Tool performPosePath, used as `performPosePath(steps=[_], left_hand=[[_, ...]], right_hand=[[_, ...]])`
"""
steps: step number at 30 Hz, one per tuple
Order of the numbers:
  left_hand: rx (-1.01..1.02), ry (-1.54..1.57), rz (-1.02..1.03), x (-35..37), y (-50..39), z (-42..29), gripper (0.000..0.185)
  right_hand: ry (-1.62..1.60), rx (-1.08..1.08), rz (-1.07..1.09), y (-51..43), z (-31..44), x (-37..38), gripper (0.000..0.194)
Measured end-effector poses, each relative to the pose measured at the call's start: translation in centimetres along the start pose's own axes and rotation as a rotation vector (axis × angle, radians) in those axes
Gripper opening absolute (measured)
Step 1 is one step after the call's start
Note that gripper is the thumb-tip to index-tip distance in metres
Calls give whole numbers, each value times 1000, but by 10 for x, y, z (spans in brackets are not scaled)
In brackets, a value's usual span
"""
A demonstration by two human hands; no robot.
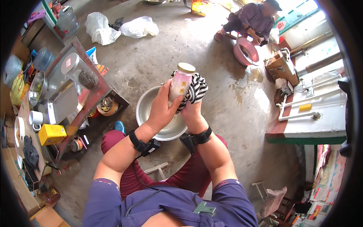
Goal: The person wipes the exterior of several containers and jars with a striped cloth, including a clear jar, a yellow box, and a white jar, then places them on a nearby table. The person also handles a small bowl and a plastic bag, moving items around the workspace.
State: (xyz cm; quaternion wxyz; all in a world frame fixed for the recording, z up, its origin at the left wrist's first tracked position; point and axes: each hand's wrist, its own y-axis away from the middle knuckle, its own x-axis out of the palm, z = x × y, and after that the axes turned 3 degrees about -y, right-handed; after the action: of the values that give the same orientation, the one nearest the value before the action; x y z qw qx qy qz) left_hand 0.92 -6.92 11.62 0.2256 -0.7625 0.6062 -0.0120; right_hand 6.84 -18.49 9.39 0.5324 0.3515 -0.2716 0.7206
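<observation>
My left hand (162, 109) grips a small glass jar (181, 83) with a gold lid (186, 67) and a pinkish-white body bearing two yellow marks. Bunched against the jar's right side is a black-and-white striped cloth (198, 88). My right hand (191, 110) holds this cloth, which hides most of its fingers. Both hands are above a round metal basin (144, 113) on the floor between my knees. The jar stands nearly upright, leaning slightly. What lies in the basin is mostly hidden by my hands and forearms.
At left, a glass-topped table (93, 82) carries a clear lidded jar (82, 72), a metal tray (63, 100), a yellow tin (52, 134) and a white mug (36, 117). A person (256, 20) sits at upper right by a pink basin (239, 54). Plastic bags (139, 27) lie ahead.
</observation>
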Motion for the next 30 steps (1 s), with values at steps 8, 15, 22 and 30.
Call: performPosePath(steps=[8,15,22,30], left_hand=[[-173,265,184,-26,-4,1,50],[-704,1354,677,-29,15,5,47],[-622,619,568,-21,22,5,38],[-206,-265,134,-21,9,-10,76]], right_hand=[[1699,-706,193,-14,49,39,38],[1780,-751,387,-9,43,38,34],[1938,-761,362,-14,27,18,31],[2059,-795,263,-3,22,8,27]])
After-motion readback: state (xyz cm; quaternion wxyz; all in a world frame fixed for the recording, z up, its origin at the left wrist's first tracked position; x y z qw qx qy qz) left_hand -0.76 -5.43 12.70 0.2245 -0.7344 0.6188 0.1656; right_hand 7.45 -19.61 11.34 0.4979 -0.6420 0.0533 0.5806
